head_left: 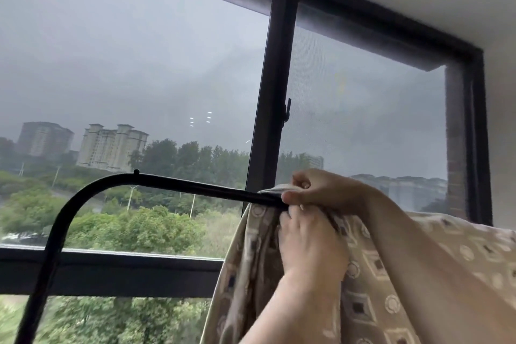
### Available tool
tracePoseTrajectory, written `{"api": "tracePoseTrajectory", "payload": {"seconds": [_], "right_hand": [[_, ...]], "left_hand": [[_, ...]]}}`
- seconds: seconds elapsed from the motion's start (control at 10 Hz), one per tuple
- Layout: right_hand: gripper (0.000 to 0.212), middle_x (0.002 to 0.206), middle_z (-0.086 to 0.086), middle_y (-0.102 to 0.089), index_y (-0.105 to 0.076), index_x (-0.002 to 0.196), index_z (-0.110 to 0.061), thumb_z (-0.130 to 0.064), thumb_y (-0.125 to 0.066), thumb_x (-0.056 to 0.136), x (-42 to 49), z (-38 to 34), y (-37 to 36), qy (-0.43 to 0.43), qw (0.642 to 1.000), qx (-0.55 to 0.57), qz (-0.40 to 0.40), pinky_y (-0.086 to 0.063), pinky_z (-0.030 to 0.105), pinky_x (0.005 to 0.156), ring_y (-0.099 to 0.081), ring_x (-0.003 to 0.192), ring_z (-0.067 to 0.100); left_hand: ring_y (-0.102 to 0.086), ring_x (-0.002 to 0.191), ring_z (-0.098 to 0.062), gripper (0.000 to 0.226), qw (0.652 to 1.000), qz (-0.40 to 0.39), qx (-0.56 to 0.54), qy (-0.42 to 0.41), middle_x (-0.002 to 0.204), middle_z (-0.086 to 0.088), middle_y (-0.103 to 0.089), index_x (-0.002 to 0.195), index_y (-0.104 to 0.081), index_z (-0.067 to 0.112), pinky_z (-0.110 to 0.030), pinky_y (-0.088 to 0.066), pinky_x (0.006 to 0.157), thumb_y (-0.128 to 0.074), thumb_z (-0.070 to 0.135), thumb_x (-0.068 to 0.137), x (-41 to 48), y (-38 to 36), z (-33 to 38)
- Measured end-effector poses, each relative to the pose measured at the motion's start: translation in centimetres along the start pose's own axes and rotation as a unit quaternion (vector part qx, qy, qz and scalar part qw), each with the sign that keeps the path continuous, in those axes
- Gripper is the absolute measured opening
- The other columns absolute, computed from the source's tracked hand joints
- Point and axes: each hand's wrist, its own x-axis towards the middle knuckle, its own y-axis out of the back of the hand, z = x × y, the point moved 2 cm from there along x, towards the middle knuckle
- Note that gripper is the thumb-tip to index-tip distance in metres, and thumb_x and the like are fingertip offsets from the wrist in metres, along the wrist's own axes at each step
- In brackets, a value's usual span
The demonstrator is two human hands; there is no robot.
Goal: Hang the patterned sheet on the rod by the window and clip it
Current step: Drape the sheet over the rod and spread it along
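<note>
Rod [195, 186]: black, curves up from lower left, then runs level in front of the window [275, 92] to where your hands are.

Patterned sheet [363, 301]: beige with squares and circles. It's draped over the rod's right part and hangs down on the near side. The rest spreads off to the right behind your right forearm.

Your right hand [321, 190] is on top, at the rod. Its fingers [294, 198] are curled and pinch a pale pointed bit of the sheet's edge just above the rod.

Your left hand [310, 246] sits directly below, touching the right one. Its fingers [290, 218] are curled into the bunched fabric right under the rod.

Can't tell whether a clip is anywhere under the hands.
</note>
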Motion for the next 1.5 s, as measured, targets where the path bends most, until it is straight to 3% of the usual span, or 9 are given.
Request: {"api": "tracePoseTrajectory", "payload": {"seconds": [0.2, 0.4, 0.9, 1.0, 1.1, 1.2, 1.3, 1.4, 1.5], "right_hand": [[0.024, 0.063, 0.003, -0.054, -0.061, 0.068, -0.014, -0.018, -0.064, 0.091, -0.9, 3.4, 0.4, -0.033, 0.981, 0.177, 0.071, -0.039, 0.028, 0.056, -0.049, 0.057, 0.014], [0.027, 0.069, 0.017, -0.065, -0.064, 0.075, -0.001, -0.011, -0.048, 0.095, -0.5, 5.4, 1.2, -0.096, 0.808, 0.569, 0.115, -0.058, 0.033, 0.057, -0.067, 0.058, 0.027], [0.030, 0.073, 0.010, -0.069, -0.074, 0.074, 0.000, -0.015, -0.091, 0.055, 1.4, 5.9, 1.5, -0.045, 0.814, 0.578, -0.026, -0.060, 0.028, 0.071, -0.068, 0.067, 0.018], [0.039, 0.074, 0.014, -0.068, -0.071, 0.074, 0.001, -0.009, -0.095, 0.045, 1.0, 6.5, 1.5, -0.020, 0.782, 0.623, -0.019, -0.060, 0.033, 0.071, -0.069, 0.069, 0.022], [0.041, 0.079, 0.015, -0.066, -0.066, 0.077, -0.002, -0.006, -0.094, 0.048, 0.7, 7.1, 1.8, -0.027, 0.759, 0.650, -0.012, -0.057, 0.040, 0.083, -0.067, 0.076, 0.025], [0.047, 0.085, 0.015, -0.062, -0.061, 0.084, -0.002, -0.004, -0.093, 0.050, 0.7, 7.3, 1.9, -0.039, 0.745, 0.666, -0.012, -0.046, 0.041, 0.097, -0.060, 0.085, 0.026], [0.046, 0.079, 0.013, -0.063, -0.065, 0.078, -0.003, -0.001, -0.095, 0.044, 0.5, 7.6, 2.1, -0.042, 0.732, 0.680, 0.001, -0.050, 0.038, 0.092, -0.062, 0.078, 0.023], [0.048, 0.079, 0.014, -0.064, -0.067, 0.077, 0.000, 0.000, -0.096, 0.038, -0.1, 7.6, 2.3, -0.048, 0.737, 0.674, -0.006, -0.051, 0.037, 0.091, -0.064, 0.078, 0.024], [0.042, 0.081, 0.017, -0.067, -0.069, 0.079, 0.003, -0.001, -0.094, 0.045, -0.6, 7.3, 2.4, -0.056, 0.735, 0.674, -0.045, -0.055, 0.038, 0.086, -0.068, 0.079, 0.026]], "left_hand": [[-0.058, 0.102, -0.016, 0.008, 0.887, 0.025, -0.440, 0.138, 0.100, 0.005, -0.063, 0.090, -0.059, 0.024, -0.033, -0.043, 0.096, -0.055, 0.030, 0.094, -1.4, -2.6, -4.1], [-0.069, 0.080, -0.031, 0.029, 0.765, -0.189, -0.584, 0.192, 0.091, -0.017, -0.074, 0.096, -0.070, 0.007, -0.056, -0.052, 0.088, -0.073, 0.032, 0.081, -0.9, -1.8, -3.8], [-0.069, 0.067, -0.035, 0.027, 0.662, -0.177, -0.695, 0.218, 0.095, -0.031, -0.069, 0.097, -0.070, -0.005, -0.049, -0.058, 0.062, -0.055, 0.016, 0.088, -1.9, 5.2, -7.8], [-0.067, 0.064, -0.030, 0.031, 0.742, -0.173, -0.621, 0.187, 0.086, -0.026, -0.070, 0.093, -0.067, -0.006, -0.036, -0.056, 0.059, -0.072, 0.009, 0.066, -2.5, 3.3, -7.5], [-0.064, 0.077, -0.017, 0.034, 0.983, 0.042, -0.179, 0.009, 0.089, 0.001, -0.069, 0.099, -0.060, 0.018, -0.032, -0.053, 0.067, -0.073, 0.027, 0.069, -2.2, 1.6, -6.6], [-0.058, 0.097, -0.017, 0.036, 0.976, 0.142, 0.022, -0.163, 0.109, 0.006, -0.056, 0.106, -0.056, 0.022, -0.031, -0.052, 0.083, -0.062, 0.040, 0.075, -3.3, 0.6, -3.7], [-0.047, 0.117, -0.010, 0.061, 0.995, 0.018, -0.100, -0.003, 0.118, 0.016, -0.040, 0.117, -0.037, 0.032, -0.021, -0.037, 0.093, -0.068, 0.054, 0.070, -3.6, -0.4, -1.9], [-0.067, 0.089, -0.015, 0.035, 0.903, -0.079, -0.393, 0.153, 0.091, 0.010, -0.065, 0.101, -0.053, 0.025, -0.021, -0.047, 0.071, -0.073, 0.029, 0.073, -3.0, -0.6, -1.6], [-0.069, 0.061, -0.033, 0.027, 0.676, -0.258, -0.653, 0.225, 0.075, -0.023, -0.071, 0.091, -0.070, -0.004, -0.036, -0.058, 0.057, -0.063, 0.007, 0.068, -2.8, 0.1, -0.3]]}}
